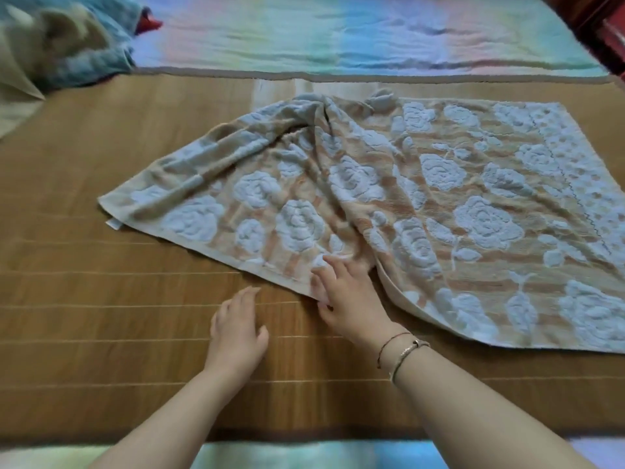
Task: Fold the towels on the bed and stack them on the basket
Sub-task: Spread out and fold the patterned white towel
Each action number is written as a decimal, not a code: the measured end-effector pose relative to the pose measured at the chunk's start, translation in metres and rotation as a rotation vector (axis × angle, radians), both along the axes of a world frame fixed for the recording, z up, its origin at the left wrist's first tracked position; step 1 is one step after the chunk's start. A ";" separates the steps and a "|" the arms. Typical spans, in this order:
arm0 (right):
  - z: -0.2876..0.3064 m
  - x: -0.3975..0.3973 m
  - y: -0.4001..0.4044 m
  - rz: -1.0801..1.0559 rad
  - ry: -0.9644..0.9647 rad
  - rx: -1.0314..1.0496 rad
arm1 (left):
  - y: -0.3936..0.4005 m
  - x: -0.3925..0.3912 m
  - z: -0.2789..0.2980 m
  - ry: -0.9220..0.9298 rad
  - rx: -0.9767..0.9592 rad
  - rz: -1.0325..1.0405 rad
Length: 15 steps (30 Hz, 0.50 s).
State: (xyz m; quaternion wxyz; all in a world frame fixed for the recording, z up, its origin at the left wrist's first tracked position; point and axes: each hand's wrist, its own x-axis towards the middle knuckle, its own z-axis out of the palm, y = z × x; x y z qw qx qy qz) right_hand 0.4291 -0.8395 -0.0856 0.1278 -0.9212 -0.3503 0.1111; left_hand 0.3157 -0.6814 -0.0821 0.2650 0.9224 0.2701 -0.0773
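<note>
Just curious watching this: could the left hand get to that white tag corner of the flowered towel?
Probably yes: the left hand hovers open over bare mat, and nothing lies between it and the towel corner.

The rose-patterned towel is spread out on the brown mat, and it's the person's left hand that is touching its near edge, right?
Not quite. The head view shows the right hand touching the near edge of the rose-patterned towel. The left hand rests on the bare brown mat, apart from the towel. The towel does lie on the mat, though rumpled in the middle.
</note>
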 end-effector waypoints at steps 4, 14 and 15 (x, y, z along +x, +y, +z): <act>-0.009 -0.007 0.055 -0.177 -0.020 -0.170 | 0.059 -0.006 0.006 0.011 -0.222 0.136; 0.029 0.016 0.114 -0.699 0.869 0.533 | 0.060 -0.001 0.006 0.045 -0.726 0.156; 0.041 0.019 0.121 -0.688 1.094 0.690 | 0.056 0.001 0.011 0.009 -0.762 0.169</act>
